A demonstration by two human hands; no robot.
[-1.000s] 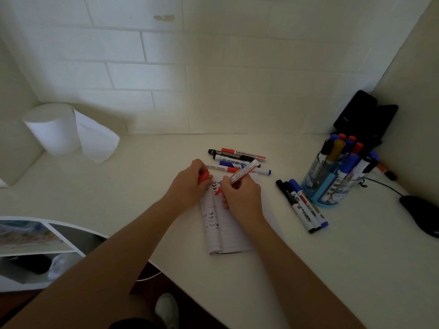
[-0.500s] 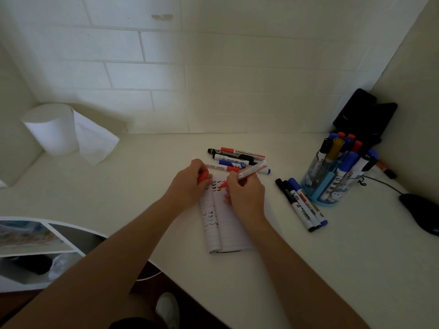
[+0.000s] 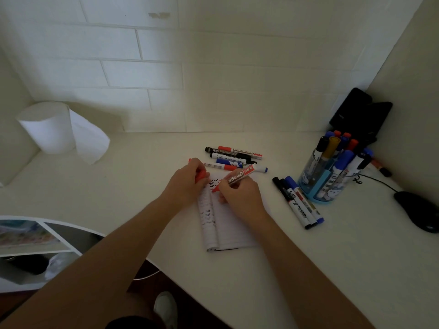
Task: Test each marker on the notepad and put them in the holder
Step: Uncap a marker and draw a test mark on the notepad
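White tiles stand behind our worktop (image 3: 133,186). Our right hand (image 3: 241,198) pinches a red marker (image 3: 240,176), its tip on the notepad (image 3: 230,229) under both hands. Our left hand (image 3: 186,185) grips the red cap (image 3: 200,177). The blue holder (image 3: 324,184) stands off to the right with markers in it.

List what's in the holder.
Markers stand upright in the holder: blue, red, black and one yellow cap show. Those at the back are partly covered, so their count is unclear.
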